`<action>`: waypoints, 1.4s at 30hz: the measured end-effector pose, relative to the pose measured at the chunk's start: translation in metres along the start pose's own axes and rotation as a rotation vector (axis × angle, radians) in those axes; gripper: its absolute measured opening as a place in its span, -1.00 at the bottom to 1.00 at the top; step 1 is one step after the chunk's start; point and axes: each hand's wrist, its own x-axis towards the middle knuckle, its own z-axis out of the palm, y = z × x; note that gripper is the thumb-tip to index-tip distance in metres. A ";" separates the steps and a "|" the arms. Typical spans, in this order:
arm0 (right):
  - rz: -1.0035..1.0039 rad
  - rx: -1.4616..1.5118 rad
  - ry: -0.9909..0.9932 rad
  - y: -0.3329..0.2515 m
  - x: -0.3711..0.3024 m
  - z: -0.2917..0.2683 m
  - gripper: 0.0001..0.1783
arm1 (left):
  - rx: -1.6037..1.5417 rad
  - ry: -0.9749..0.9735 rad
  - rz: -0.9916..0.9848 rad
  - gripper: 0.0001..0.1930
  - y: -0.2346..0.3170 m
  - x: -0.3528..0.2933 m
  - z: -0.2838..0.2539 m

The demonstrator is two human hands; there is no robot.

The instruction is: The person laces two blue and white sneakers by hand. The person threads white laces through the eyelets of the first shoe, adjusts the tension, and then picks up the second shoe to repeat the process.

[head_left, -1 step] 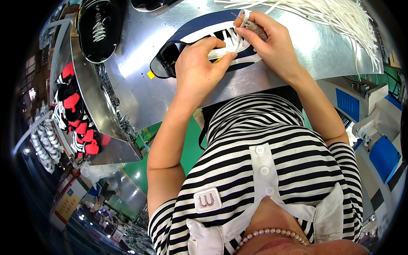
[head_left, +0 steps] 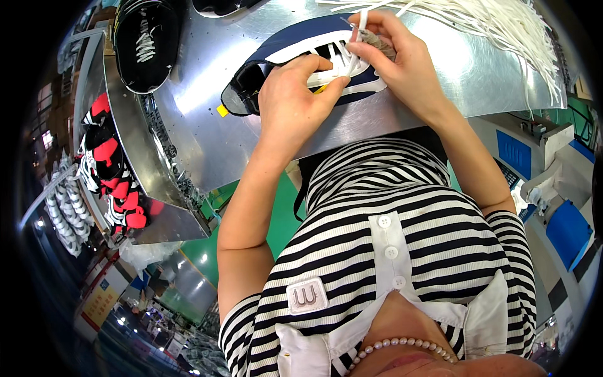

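Navy shoe on the metal table, two hands right on it!

Closest in, a pearl necklace (head_left: 402,342) above a black-and-white striped shirt (head_left: 383,182), and bare forearms reaching up past it. And there's the left hand (head_left: 295,94), thumb and bent fingers clamped over the opening of the navy shoe (head_left: 298,36), pressing on its white laced front! Across to the right hand (head_left: 402,53), over the toe end: fingers curled around a slim tool (head_left: 377,43), brownish handle, fine metal tip poking out past the fingers. A white lace (head_left: 363,19) stands up between thumb and forefinger; whether the fingertips truly pinch it, I cannot tell. The shoe lies lengthwise, heel to the left, a yellow tab (head_left: 222,110) sticking out there, all on the bare metal table (head_left: 213,138).

Farther across, loose white laces (head_left: 502,25) fan over the right side, while a black shoe (head_left: 147,47) sits at the left. Out beyond the table's left end, red, black and white shoes (head_left: 113,185) crowd together; off right, a blue chair (head_left: 568,229); below, green floor (head_left: 282,204).
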 end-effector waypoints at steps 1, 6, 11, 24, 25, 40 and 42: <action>-0.012 -0.057 0.059 0.002 -0.002 0.000 -0.69 | 0.016 0.016 0.025 -0.71 0.001 0.000 0.000; 0.307 -0.061 -0.122 -0.029 -0.040 -0.018 -0.79 | 0.103 0.095 0.124 -0.72 0.000 0.000 0.005; 0.332 -0.117 -0.165 -0.025 -0.048 -0.017 -0.81 | 0.091 0.078 0.118 -0.71 -0.001 0.001 0.003; 0.323 -0.192 -0.095 -0.008 -0.046 0.016 -0.72 | 0.052 0.151 0.355 -0.81 0.000 -0.023 0.018; 0.301 -0.206 -0.160 -0.011 -0.048 0.007 -0.72 | 0.061 0.147 0.332 -0.82 0.004 -0.026 0.015; -0.121 -0.803 -0.502 -0.051 -0.008 -0.002 -0.84 | 0.203 0.265 0.541 -0.80 0.001 -0.040 0.014; -0.012 -0.659 -0.558 -0.044 0.002 -0.003 -0.80 | 0.200 0.273 0.554 -0.78 -0.004 -0.040 0.016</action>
